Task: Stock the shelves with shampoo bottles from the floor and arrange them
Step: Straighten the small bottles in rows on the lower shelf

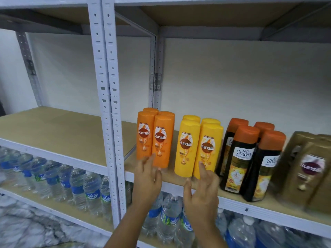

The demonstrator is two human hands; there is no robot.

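Head view: middle shelf [179,185] of a white metal rack, wooden board. Shampoo bottles stand on it in groups, all upright, long axis vertical, caps up, labels facing out. From the left: four orange bottles [162,140] reading "sunsilk", two in front and two behind; four yellow bottles [187,147] with the same label, same two-by-two block; four black bottles [241,158] with orange caps, labelled "Safi Shayla"; gold bottles [309,167] at the right edge, blurred.

Left hand [147,178]: fingers straight and spread, grip apart, fingertips touching the base of the front orange bottle. Right hand [202,190]: fingers loose and apart, forefinger touching the lower front of the right-hand yellow bottle; holds nothing.

Shelf below: rows of clear water bottles [89,190] with blue labels, upright. Left bay of the middle shelf shows bare board.
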